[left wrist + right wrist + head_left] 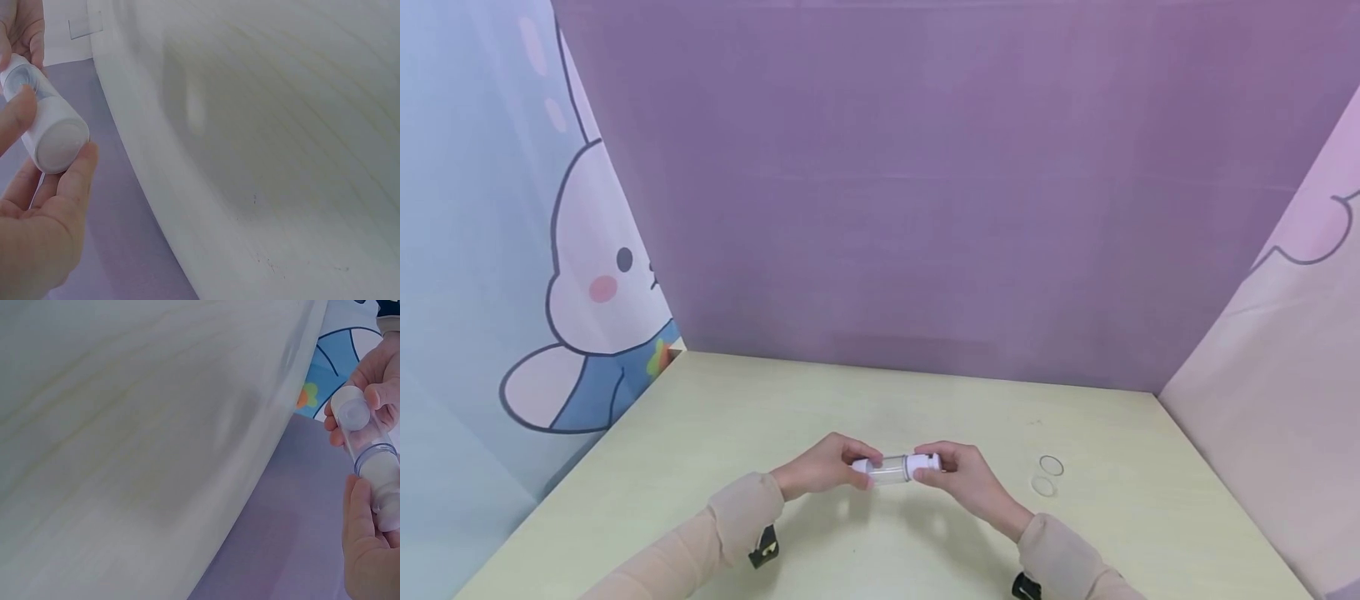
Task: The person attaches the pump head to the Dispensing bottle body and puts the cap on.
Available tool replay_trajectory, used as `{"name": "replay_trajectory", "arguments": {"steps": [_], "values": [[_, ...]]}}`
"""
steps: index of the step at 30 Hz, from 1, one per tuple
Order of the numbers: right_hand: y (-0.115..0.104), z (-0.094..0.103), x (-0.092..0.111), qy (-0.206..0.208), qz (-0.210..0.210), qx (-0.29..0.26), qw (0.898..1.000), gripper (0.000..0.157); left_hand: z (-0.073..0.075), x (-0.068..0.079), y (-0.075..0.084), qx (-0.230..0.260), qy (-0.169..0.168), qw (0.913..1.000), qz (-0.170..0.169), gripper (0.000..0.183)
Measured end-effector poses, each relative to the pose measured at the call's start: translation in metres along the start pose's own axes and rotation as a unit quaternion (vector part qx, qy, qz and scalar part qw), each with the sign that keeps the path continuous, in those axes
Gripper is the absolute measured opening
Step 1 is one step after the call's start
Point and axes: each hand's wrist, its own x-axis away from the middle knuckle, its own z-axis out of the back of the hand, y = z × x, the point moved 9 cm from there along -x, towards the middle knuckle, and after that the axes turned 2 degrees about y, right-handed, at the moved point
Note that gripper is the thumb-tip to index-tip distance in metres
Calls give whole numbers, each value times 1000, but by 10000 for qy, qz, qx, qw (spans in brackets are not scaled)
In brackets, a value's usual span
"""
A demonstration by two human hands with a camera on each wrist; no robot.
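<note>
A small clear pump bottle (891,472) lies sideways between the two hands, held over the table. My left hand (826,465) pinches its white base (61,139) between thumb and fingers. At the other end, my right hand (964,482) grips the white pump head (922,465), thumb in front and fingers behind. Through the see-through wall, the right wrist view shows a white round piece (354,414) inside near the base, and a thin ring (377,450) circles the bottle by the pump head.
On the pale table (760,400), right of the hands, lies a clear, open-ended-looking cap (1048,476). A purple cloth (925,208) rises behind the table's far edge. Printed curtains (467,250) stand along both sides.
</note>
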Motion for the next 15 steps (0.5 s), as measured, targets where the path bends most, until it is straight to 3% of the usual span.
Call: {"name": "replay_trajectory", "arguments": {"steps": [15], "values": [[-3, 0, 0, 69, -3, 197, 9998, 38, 2, 2, 2, -9, -12, 10000, -23, 36]]}}
